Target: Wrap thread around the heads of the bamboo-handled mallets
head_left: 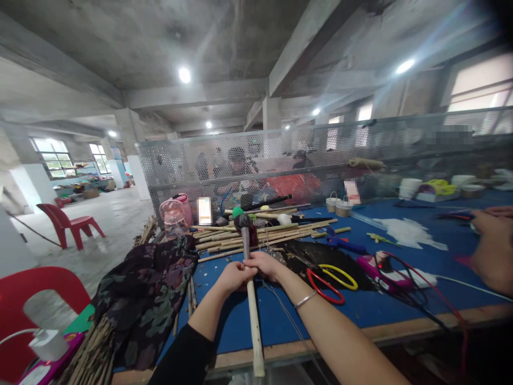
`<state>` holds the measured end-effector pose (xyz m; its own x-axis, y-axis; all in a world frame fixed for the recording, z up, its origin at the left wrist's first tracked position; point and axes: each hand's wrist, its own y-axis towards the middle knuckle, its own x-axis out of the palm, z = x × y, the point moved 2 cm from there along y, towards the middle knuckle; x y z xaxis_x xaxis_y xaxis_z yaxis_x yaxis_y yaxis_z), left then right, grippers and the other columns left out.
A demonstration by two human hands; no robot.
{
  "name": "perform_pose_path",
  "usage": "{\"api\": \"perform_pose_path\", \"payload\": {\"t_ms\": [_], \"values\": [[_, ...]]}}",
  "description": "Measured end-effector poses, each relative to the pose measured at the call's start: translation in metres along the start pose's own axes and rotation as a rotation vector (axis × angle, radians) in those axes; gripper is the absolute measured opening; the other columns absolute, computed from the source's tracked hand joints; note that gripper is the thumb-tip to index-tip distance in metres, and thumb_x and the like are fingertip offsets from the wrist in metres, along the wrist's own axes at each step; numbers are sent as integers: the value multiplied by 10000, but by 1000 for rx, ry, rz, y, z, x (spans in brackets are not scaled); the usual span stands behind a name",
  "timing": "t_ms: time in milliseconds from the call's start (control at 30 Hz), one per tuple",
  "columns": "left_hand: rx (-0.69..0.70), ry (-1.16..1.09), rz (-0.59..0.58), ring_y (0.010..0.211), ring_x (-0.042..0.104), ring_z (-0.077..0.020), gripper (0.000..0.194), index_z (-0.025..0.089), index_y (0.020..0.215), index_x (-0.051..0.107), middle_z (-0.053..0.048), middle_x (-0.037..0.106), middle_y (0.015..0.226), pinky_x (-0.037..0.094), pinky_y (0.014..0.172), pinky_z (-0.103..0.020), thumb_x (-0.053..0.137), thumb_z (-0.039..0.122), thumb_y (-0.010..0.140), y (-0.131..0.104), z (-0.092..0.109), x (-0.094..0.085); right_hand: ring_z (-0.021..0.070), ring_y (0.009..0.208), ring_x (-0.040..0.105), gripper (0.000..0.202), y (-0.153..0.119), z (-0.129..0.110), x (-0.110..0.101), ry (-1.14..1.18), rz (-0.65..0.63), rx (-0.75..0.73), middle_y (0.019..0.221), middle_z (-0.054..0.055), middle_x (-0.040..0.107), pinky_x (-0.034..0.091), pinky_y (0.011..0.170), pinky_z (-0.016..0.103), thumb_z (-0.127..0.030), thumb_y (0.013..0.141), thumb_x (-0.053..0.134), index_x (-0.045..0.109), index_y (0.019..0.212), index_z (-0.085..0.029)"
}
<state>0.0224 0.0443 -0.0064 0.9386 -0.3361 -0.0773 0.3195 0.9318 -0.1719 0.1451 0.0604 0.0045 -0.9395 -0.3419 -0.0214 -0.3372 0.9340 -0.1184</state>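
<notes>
A pale wooden stick (255, 331) points away from me over the table, its near end past the front edge. Its upper part is a grey sleeve or wrapping (246, 243), topped by a dark rounded head. My left hand (235, 276) pinches the stick around its middle, where the grey part meets the bare wood. My right hand (263, 266) is closed at the same spot, its fingertips touching the left ones. Thin grey strands (286, 310) hang below the right hand. Scissors (326, 283) with red and yellow handles lie to the right, resting on black material.
Beyond my hands lie several wooden sticks (224, 241). Floral dark cloth (148, 289) covers the table's left side. On the right are a blue glue gun (347, 244), a purple power strip (387, 275) with cables, and another person's hand (492, 246). A perforated metal screen (180, 166) stands behind.
</notes>
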Motion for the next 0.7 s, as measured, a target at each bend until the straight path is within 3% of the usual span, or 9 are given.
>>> {"api": "perform_pose_path", "payload": {"t_ms": [133, 267, 333, 533, 700], "values": [[30, -52, 10, 411, 434, -71, 396, 149, 586, 459, 49, 428, 440, 325, 429, -191, 757, 398, 512, -1, 4, -2, 20, 308, 266, 209, -1, -2, -1, 43, -5, -20, 423, -79, 417, 147, 327, 179, -283, 658, 640, 486, 663, -142], [-18, -259, -194, 551, 551, -103, 350, 125, 706, 526, -20, 557, 598, 399, 508, -195, 702, 405, 591, -4, 9, -1, 33, 317, 315, 275, 3, 2, -8, 142, -61, -41, 467, -67, 460, 113, 317, 175, -370, 669, 636, 457, 703, -164], [-57, -243, -220, 573, 570, -115, 332, 126, 713, 523, -33, 574, 630, 415, 524, -208, 683, 397, 606, -3, 8, 0, 34, 328, 335, 281, 4, 4, -9, 128, -62, -24, 471, -59, 471, 127, 321, 174, -362, 659, 650, 461, 692, -155], [50, 71, 59, 382, 392, -58, 422, 167, 608, 432, 65, 418, 439, 301, 410, -190, 716, 470, 536, 2, 0, -4, 19, 305, 214, 247, 2, 2, -7, -32, 8, 19, 395, -92, 377, 97, 319, 195, -334, 657, 657, 501, 674, -144], [29, 22, 37, 402, 399, -58, 417, 157, 554, 435, 57, 413, 433, 321, 435, -195, 735, 444, 518, 0, 4, -4, 24, 304, 214, 277, 3, 3, -7, 0, -28, 5, 404, -98, 363, 77, 311, 196, -370, 649, 654, 482, 691, -157]]}}
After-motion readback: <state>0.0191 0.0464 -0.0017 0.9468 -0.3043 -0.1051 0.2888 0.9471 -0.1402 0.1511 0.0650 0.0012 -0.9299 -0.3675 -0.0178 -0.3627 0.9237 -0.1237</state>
